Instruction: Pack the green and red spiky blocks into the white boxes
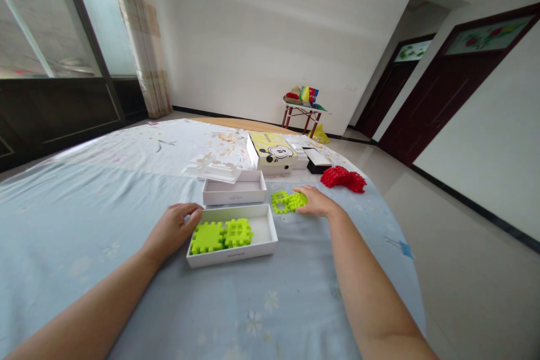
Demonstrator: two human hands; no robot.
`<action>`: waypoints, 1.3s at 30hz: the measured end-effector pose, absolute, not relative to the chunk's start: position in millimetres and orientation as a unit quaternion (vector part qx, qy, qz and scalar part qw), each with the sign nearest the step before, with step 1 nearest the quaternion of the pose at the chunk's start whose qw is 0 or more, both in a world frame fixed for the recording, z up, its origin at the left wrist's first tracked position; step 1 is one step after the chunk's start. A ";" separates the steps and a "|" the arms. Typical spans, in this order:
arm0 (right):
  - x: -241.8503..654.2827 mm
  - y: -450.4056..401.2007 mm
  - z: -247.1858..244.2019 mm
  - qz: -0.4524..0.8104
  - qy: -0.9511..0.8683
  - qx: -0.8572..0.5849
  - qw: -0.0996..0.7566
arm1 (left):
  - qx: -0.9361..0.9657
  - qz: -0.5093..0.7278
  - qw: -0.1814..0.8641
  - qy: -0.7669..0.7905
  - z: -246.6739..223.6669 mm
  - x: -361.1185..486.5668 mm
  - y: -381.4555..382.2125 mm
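Observation:
A white box (264, 247) stands in front of me, with two flat green toy pieces (208, 236) lying side by side in its left and middle part. My left hand (175, 228) rests at the box's left edge, its fingers curled; whether they pinch the rim is hard to tell. Beyond the box on the right, my right hand (314, 201) has its fingers around green toy pieces (296, 201) on the cloth. A green square frame piece (279, 201) lies just left of them. Behind the near box is a second white box (234, 195) without pieces in it.
Clear plastic trays (217, 169) lean on the second box. Farther back are a yellow cartoon box (272, 152) and a black and white box (317, 162). Red toy pieces (342, 178) lie at the right, near the round table's edge.

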State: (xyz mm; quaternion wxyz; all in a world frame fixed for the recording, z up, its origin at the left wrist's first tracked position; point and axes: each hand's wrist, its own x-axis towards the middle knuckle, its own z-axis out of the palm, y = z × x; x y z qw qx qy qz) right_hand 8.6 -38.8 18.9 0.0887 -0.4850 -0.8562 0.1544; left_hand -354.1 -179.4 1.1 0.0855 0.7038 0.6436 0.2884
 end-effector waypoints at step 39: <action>6.0 -40.3 18.5 0.143 -0.871 -0.460 0.096 | 0.707 0.291 0.092 0.638 3.5 -353.4 -180.5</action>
